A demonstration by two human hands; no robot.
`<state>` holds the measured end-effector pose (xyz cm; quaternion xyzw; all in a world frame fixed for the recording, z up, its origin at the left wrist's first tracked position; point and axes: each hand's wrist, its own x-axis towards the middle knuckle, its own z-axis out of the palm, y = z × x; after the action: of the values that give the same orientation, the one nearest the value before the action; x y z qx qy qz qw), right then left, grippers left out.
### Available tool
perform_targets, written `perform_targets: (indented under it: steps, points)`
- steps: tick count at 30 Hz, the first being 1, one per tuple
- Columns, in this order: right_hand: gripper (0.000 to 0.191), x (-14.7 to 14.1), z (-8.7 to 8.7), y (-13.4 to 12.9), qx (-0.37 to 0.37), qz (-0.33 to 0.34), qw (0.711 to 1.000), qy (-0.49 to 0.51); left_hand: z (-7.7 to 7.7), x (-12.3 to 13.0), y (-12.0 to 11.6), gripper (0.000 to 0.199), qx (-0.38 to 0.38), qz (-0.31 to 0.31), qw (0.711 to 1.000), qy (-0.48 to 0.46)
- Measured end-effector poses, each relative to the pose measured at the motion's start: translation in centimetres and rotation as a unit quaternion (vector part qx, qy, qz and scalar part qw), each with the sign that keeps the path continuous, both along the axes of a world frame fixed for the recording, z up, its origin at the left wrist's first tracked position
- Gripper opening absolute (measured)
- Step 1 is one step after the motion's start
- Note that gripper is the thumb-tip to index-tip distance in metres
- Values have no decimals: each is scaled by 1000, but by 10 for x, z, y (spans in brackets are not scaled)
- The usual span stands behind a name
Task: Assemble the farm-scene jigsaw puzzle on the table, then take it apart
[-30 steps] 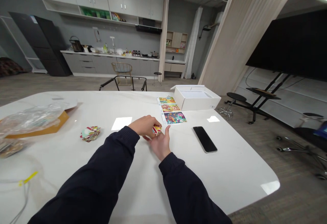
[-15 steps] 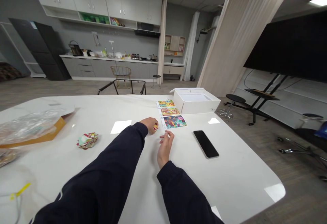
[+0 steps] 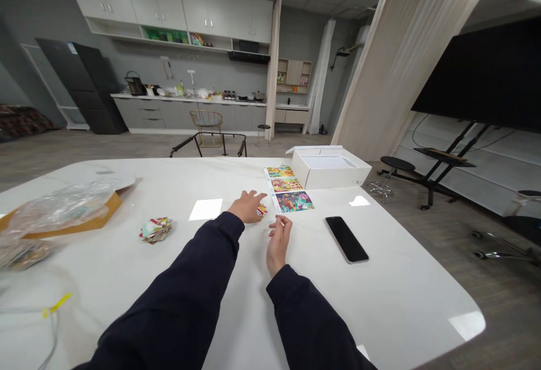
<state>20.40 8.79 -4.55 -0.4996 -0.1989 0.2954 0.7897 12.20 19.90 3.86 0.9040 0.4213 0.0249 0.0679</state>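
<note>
My left hand (image 3: 247, 208) is over the white table with its fingers spread. Just beside and under its fingertips lies a small red, yellow and white printed piece (image 3: 262, 210), partly covered by the hand. My right hand (image 3: 279, 243) rests near it on its side, fingers loosely bent and apart, with nothing visible in it. Beyond both hands lies a sheet (image 3: 292, 201) with three colourful pictures. To the left sits a loose pile of similar printed card pieces (image 3: 155, 230).
A white open box (image 3: 332, 170) stands behind the picture sheet. A black phone (image 3: 346, 239) lies to the right. Clear plastic packaging (image 3: 67, 204) over brown card is at the left, with a yellow-tied cable (image 3: 57, 305) in front of it.
My left hand has opened its fingers, leaving the printed piece on the table below them. My right hand has stayed almost still. The view has shifted slightly left.
</note>
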Motion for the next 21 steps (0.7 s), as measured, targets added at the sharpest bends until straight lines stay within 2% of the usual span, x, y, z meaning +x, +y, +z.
perform_targets:
  steps: [3,5,7,9,12,15,21]
  points:
    - [17,0,1,0,-1,-1,1000,2,1,-42,-34,58,111,-2,981,-156]
    - [17,1,0,0,6,1,1000,3,-7,-81,-57,39,134,5,968,-215]
    - [19,2,-1,1,-4,-1,1000,-9,-20,-124,-75,26,146,68,961,-225]
    - [24,4,-2,2,-23,0,999,-27,-32,-168,-85,21,173,163,945,-224]
    - [30,6,-2,4,-44,7,998,-51,-43,-219,-85,29,234,304,891,-244]
    - [34,7,-2,4,-48,9,998,-49,-47,-243,-74,38,250,367,856,-265]
    - [38,10,-3,0,-44,26,998,-31,-54,-242,-56,33,205,388,866,-240]
